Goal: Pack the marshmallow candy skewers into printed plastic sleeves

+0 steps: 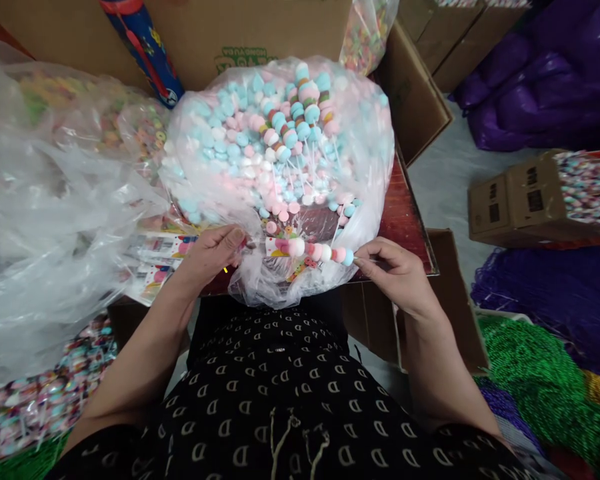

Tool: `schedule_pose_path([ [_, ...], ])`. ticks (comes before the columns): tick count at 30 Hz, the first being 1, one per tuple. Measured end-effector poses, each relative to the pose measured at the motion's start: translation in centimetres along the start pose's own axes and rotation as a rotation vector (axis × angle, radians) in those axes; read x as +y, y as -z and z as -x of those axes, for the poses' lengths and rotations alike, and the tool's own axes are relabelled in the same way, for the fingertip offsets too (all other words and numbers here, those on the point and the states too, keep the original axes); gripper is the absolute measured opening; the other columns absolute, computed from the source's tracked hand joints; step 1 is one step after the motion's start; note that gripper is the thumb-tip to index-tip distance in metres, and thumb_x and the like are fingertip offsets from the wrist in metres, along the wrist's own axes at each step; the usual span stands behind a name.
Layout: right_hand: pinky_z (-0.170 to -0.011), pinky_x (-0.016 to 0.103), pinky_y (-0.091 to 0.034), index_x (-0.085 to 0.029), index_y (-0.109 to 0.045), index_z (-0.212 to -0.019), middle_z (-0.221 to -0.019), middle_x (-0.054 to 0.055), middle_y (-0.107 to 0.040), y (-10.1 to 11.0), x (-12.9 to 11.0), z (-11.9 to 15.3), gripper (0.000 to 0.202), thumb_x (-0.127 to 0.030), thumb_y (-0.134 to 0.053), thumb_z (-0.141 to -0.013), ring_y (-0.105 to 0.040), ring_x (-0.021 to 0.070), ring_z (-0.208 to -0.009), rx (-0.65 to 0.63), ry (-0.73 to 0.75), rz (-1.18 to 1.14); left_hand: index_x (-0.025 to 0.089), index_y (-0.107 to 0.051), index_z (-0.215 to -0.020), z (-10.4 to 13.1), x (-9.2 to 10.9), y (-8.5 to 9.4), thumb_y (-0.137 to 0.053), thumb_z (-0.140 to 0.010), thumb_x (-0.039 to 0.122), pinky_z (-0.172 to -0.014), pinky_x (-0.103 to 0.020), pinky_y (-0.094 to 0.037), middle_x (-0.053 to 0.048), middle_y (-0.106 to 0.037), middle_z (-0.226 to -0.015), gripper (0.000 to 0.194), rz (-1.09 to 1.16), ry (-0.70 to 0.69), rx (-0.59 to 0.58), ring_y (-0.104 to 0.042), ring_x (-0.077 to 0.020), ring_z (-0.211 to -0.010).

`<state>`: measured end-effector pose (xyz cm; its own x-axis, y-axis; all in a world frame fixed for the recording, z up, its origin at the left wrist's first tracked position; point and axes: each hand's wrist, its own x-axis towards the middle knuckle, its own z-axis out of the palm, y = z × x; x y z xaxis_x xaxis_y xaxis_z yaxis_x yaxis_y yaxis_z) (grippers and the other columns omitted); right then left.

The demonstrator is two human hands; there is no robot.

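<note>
My right hand (391, 268) pinches the stick end of a candy skewer (325, 253) strung with pink, white, red and blue pieces. The skewer lies level in front of me, its left end beside a white printed label with coloured dots (277, 247). On the other side, my left hand (217, 248) is closed, thumb against forefinger, near the label; what its fingertips hold is too small to make out. Just beyond both hands, a large clear plastic bag (380, 150) spreads open, full of loose pastel candies (220, 143). Several finished skewers (300, 110) rest on the candies.
Crumpled clear bags (55, 220) with ring candies fill the left side, beside printed wrappers (155, 257). A blue bottle (147, 50) and a cardboard box (280, 30) stand behind. Right of the red table (410, 227) are cartons (517, 200) and green strands (540, 373).
</note>
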<state>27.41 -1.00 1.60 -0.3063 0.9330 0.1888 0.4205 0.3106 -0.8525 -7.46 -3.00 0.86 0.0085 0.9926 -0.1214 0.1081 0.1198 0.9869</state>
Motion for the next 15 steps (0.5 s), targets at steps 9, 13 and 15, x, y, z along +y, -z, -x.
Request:
schedule_pose_path([
  [9, -0.065, 0.031, -0.049, -0.024, -0.073, -0.080, -0.077, 0.002, -0.069, -0.5, 0.1, -0.1, 0.025, -0.046, -0.076, -0.091, -0.062, 0.0168, -0.072, 0.006, -0.008, -0.055, 0.017, -0.073, -0.073, 0.4, -0.1, -0.1, -0.073, -0.089, 0.038, -0.048, -0.019, -0.038, -0.002, -0.056, -0.057, 0.026, 0.042, 0.085, 0.053, -0.049, -0.0121, -0.049],
  [13, -0.064, 0.030, -0.048, -0.024, -0.072, -0.078, -0.077, 0.002, -0.067, -1.0, 0.2, 0.0, 0.023, -0.044, -0.077, -0.090, -0.061, 0.0164, -0.072, 0.051, -0.004, -0.066, 0.017, -0.075, -0.074, 0.4, 0.4, -0.3, -0.072, -0.089, 0.033, -0.051, -0.019, -0.040, -0.002, -0.059, -0.060, 0.023, -0.030, 0.094, 0.074, -0.049, -0.0118, -0.052],
  [15, -0.064, 0.030, -0.048, -0.024, -0.072, -0.078, -0.077, 0.001, -0.067, -1.4, 0.3, 0.1, 0.022, -0.041, -0.078, -0.090, -0.061, 0.0162, -0.072, 0.056, 0.004, -0.070, 0.016, -0.076, -0.073, 0.3, 0.8, -0.4, -0.071, -0.089, 0.031, -0.051, -0.019, -0.039, -0.001, -0.058, -0.057, 0.022, -0.083, 0.097, 0.057, -0.048, -0.0122, -0.052],
])
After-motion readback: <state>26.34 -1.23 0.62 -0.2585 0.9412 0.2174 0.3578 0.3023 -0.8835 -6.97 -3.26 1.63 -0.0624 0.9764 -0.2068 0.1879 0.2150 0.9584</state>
